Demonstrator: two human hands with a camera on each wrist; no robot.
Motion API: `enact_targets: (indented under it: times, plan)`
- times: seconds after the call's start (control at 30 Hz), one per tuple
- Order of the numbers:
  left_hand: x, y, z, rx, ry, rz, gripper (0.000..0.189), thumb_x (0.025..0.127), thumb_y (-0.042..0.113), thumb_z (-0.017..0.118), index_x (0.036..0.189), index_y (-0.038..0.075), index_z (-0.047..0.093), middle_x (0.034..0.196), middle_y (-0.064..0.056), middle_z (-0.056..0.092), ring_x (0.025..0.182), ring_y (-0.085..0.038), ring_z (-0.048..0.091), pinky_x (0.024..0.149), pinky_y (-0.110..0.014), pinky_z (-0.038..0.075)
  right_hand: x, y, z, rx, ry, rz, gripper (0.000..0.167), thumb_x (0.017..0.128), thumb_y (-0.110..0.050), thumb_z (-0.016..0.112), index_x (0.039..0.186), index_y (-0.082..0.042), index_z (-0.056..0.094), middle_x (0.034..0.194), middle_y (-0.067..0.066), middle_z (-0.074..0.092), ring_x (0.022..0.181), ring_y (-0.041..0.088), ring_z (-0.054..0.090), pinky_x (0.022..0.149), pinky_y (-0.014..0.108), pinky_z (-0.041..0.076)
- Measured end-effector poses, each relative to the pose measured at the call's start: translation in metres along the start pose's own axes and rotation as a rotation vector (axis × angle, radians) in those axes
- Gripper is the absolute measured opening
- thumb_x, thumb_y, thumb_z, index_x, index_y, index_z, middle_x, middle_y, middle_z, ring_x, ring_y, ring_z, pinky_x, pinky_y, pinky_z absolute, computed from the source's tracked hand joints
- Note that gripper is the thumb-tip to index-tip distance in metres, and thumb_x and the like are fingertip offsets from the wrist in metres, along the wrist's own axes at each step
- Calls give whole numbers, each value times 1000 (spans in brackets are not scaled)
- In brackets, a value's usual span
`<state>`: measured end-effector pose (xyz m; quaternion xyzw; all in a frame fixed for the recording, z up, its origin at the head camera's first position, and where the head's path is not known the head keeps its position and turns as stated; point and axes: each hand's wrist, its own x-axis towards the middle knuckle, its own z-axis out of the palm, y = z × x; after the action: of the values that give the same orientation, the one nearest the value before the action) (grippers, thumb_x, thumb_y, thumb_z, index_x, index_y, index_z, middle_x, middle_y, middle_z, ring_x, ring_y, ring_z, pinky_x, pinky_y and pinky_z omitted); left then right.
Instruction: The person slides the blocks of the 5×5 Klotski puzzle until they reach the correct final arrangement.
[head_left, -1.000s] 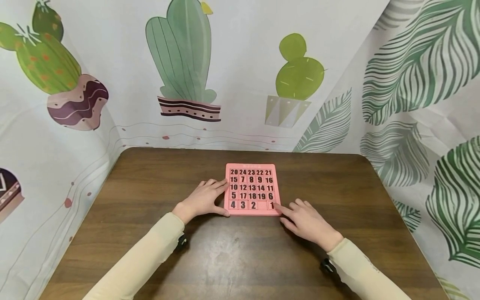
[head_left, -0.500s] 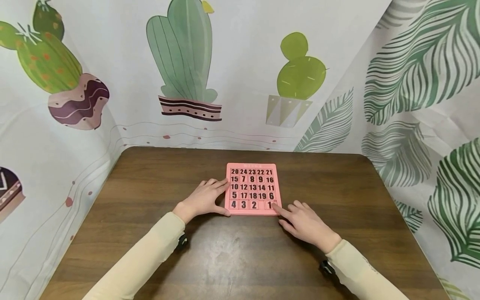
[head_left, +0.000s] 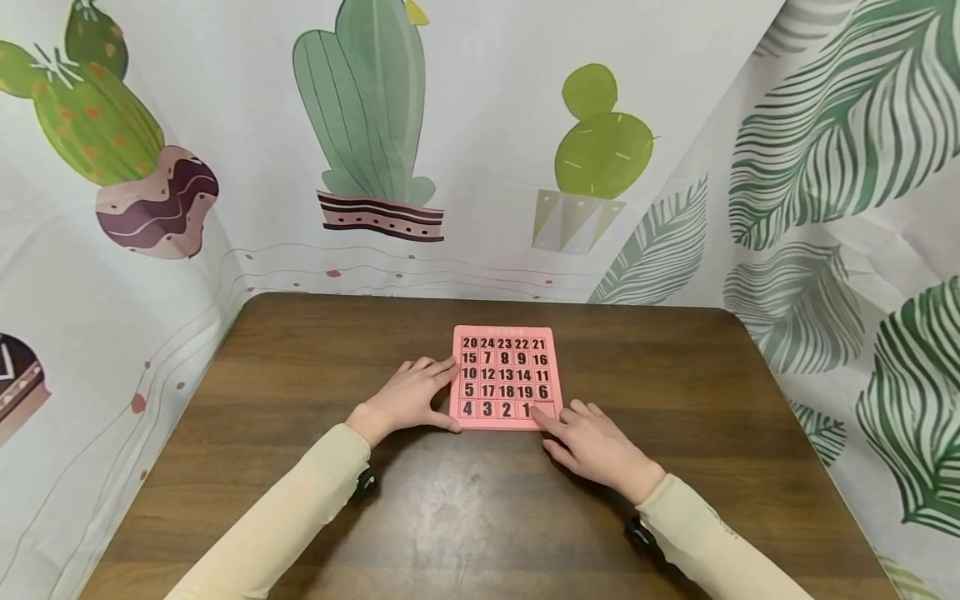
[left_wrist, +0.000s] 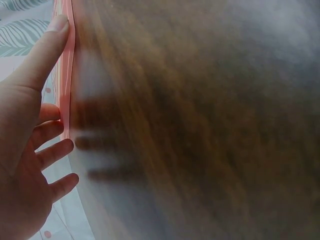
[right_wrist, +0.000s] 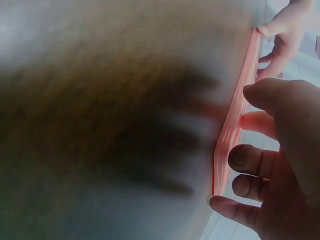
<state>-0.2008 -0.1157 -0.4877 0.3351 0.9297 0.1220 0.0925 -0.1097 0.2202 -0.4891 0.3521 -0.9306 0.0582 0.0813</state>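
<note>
A pink sliding number puzzle (head_left: 497, 424) lies flat on the table, its black-numbered tiles in rows. My left hand (head_left: 405, 397) rests at its left side, fingers along the edge and thumb at the near left corner. In the left wrist view that thumb (left_wrist: 47, 47) touches the pink edge. My right hand (head_left: 596, 446) reaches in from the near right, index fingertip on the tile marked 1 (head_left: 527, 410). That tile sits beside the 2 in the bottom row, with a gap at the row's right end. In the right wrist view the fingers are spread near the puzzle's edge (right_wrist: 232, 135).
The brown wooden table (head_left: 450, 517) extends around the puzzle on all sides. Behind and beside it hangs a white cloth (head_left: 487, 167) printed with cacti and leaves. Each wrist wears a dark band-mounted device, the right one (head_left: 639, 533) below the sleeve cuff.
The right hand has moved left, and the 1 tile has slid left with its fingertip, up to the 2. The gap is now at the row's right end. The left hand stays put.
</note>
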Motion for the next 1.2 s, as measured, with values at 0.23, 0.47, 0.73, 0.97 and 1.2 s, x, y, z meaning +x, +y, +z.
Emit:
enact_targets:
  times: [0.23, 0.47, 0.73, 0.97, 1.2]
  plan:
    - [0, -2, 2, 2, -5, -4, 113, 77, 74, 77, 161, 8, 39, 167, -8, 37, 146, -31, 40, 117, -59, 30, 5, 10, -7, 13, 22, 26, 46, 96, -26, 75, 140, -14, 68, 85, 2, 65, 79, 22, 48, 72, 38, 43]
    - [0, -2, 3, 10, 7, 8, 112, 77, 74, 77, 160, 7, 40, 167, -9, 37, 144, -32, 41, 116, -60, 32, 7, 25, -8, -20, -23, 90, 45, 98, -29, 72, 140, -11, 68, 84, 5, 65, 81, 25, 51, 75, 42, 45]
    - [0, -2, 3, 7, 9, 5, 113, 77, 74, 77, 161, 8, 40, 167, -9, 37, 144, -31, 41, 116, -61, 32, 1, 28, -4, -33, -48, 90, 43, 99, -29, 70, 140, -14, 69, 83, 4, 65, 77, 23, 48, 72, 40, 43]
    - [-1, -2, 2, 10, 15, 12, 112, 77, 73, 77, 160, 7, 42, 167, -9, 38, 143, -32, 42, 114, -60, 33, -8, 20, -6, -14, -72, 98, 45, 99, -30, 70, 142, -16, 67, 84, 4, 66, 80, 22, 47, 73, 39, 44]
    - [0, -2, 3, 17, 17, 12, 111, 77, 74, 77, 160, 8, 42, 167, -8, 37, 143, -31, 42, 114, -59, 34, -16, 13, -7, -8, -61, 89, 47, 98, -30, 71, 143, -17, 67, 81, 2, 64, 80, 21, 48, 74, 40, 45]
